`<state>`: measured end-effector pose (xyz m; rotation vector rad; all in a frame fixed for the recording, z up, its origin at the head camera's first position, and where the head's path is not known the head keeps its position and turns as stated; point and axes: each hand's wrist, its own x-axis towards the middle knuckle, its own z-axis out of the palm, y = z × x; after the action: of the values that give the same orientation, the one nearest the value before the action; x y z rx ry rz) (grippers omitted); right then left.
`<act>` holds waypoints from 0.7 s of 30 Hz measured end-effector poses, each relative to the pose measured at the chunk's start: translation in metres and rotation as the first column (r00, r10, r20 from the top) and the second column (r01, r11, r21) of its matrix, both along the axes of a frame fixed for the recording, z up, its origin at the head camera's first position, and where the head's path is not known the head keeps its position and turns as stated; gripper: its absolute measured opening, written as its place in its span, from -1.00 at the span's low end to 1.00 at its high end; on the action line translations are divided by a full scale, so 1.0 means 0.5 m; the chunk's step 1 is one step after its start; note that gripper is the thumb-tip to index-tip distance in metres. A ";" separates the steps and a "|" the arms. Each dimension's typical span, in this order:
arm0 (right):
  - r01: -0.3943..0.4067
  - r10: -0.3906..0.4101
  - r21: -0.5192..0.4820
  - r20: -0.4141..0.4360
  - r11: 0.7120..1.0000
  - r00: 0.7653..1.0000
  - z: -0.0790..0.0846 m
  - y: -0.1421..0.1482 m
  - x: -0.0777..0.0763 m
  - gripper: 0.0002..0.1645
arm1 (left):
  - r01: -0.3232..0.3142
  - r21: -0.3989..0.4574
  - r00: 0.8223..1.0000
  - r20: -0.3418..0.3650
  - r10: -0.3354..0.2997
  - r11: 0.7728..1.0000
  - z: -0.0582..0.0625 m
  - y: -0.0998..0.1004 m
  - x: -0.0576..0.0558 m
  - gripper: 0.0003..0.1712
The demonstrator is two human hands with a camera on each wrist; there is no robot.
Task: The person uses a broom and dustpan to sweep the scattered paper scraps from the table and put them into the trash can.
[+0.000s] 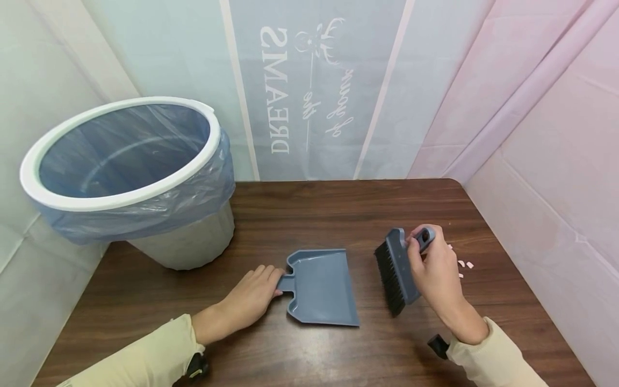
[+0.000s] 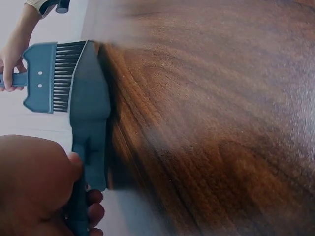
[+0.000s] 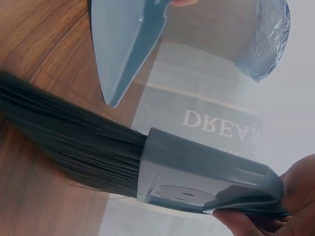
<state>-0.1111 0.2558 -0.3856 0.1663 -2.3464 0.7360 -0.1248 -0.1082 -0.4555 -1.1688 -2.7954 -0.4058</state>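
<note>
A blue-grey dustpan (image 1: 321, 287) lies on the table with its wide edge facing right. My left hand (image 1: 258, 293) grips its short handle; in the left wrist view, the fingers (image 2: 94, 209) curl round that handle. To the right, my right hand (image 1: 437, 269) holds a hand brush (image 1: 402, 266) by its handle, its dark bristles (image 1: 389, 279) pointing left and down toward the dustpan. A gap of table separates bristles and pan in the head view. Several small white scraps (image 1: 465, 264) lie just right of my right hand, partly hidden behind it.
A large white bin (image 1: 193, 244) lined with a blue plastic bag (image 1: 203, 199) stands at the back left of the brown wooden table (image 1: 309, 215). Behind the table hangs a pale cloth (image 1: 309, 107) with mirrored lettering. White sheets (image 1: 556, 177) close off both sides.
</note>
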 end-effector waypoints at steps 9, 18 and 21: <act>0.077 -0.082 -0.124 -0.029 0.989 0.996 0.053 0.057 0.000 -0.84 | 0.001 -0.054 1.000 0.020 0.000 0.999 0.003 0.000 0.001 -0.61; 0.223 -0.227 -0.052 -0.087 0.973 0.970 0.076 0.145 -0.006 -0.77 | -0.009 -0.053 1.000 0.020 0.010 0.999 -0.002 -0.001 -0.002 -0.59; 0.233 -0.230 0.011 -0.118 0.972 0.966 0.069 0.162 -0.013 -0.78 | -0.008 -0.050 1.000 0.015 0.008 0.999 -0.004 -0.001 -0.003 -0.59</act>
<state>-0.1176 0.3366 -0.3512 -0.0530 -2.2171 0.5669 -0.1262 -0.1085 -0.4573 -1.1687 -2.8378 -0.3479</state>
